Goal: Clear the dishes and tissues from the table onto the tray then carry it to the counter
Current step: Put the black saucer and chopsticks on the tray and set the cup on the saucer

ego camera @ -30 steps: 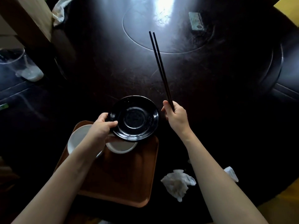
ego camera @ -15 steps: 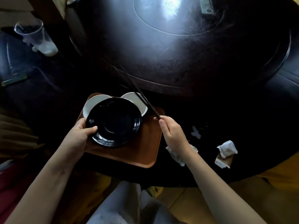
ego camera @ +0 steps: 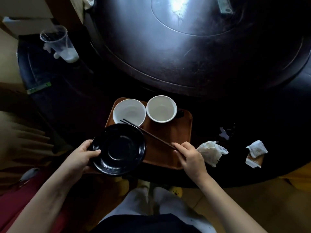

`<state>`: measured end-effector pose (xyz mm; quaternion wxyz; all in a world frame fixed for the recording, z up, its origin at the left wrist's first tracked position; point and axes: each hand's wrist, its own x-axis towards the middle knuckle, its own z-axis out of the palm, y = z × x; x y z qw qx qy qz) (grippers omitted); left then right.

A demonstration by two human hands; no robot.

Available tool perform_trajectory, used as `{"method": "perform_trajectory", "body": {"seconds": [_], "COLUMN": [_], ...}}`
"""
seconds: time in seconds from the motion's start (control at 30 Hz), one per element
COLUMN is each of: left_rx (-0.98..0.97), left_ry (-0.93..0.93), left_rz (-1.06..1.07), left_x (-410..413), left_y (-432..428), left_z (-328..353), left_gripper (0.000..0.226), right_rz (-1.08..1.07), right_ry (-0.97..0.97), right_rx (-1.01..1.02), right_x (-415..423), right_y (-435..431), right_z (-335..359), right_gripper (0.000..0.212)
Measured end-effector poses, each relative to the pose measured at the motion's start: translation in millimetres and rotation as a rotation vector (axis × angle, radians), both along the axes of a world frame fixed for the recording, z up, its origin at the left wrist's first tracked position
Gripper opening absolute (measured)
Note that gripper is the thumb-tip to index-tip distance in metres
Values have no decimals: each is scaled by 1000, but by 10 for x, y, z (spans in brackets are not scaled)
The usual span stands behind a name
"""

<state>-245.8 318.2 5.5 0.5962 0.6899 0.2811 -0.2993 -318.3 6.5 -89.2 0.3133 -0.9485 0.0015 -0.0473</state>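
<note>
A brown tray lies at the near edge of the dark round table. Two white bowls stand at its far end, the left bowl beside the right bowl. My left hand grips the left rim of a black plate over the tray's near-left corner. My right hand holds a pair of dark chopsticks low across the tray, their tips over the left bowl. A crumpled white tissue lies on the table right of the tray, and another tissue lies farther right.
A clear plastic cup with white residue stands at the far left. The raised turntable fills the table's middle, with a small grey packet at its far side. A green-edged strip lies left. My legs are below the table edge.
The chopsticks swung down from upright to lie low across the tray. The black plate moved toward the tray's near-left corner, uncovering both white bowls. The view tilted down.
</note>
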Motion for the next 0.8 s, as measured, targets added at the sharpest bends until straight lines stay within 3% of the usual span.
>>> {"method": "perform_trajectory", "body": {"seconds": [0.13, 0.33, 0.57, 0.67, 0.8], "left_rx": [-15, -71, -103, -90, -64], "left_ry": [3, 15, -7, -30, -51], "left_rz": [-35, -90, -98, -95, -110], "left_x": [45, 118, 229, 287, 292], "left_y": [121, 113, 110, 83, 33], "left_z": [13, 66, 124, 121, 92], "left_gripper": [24, 25, 26, 24, 23], "right_rz": [1, -6, 139, 200, 223], "right_ry": [-36, -41, -26, 33, 125], "right_rx": [-94, -79, -158, -232, -169], "right_x": [1, -61, -148, 4, 137], "right_y": [40, 35, 44, 220, 452], "right_z": [38, 60, 67, 105, 105], "right_gripper": [45, 50, 30, 26, 30]}}
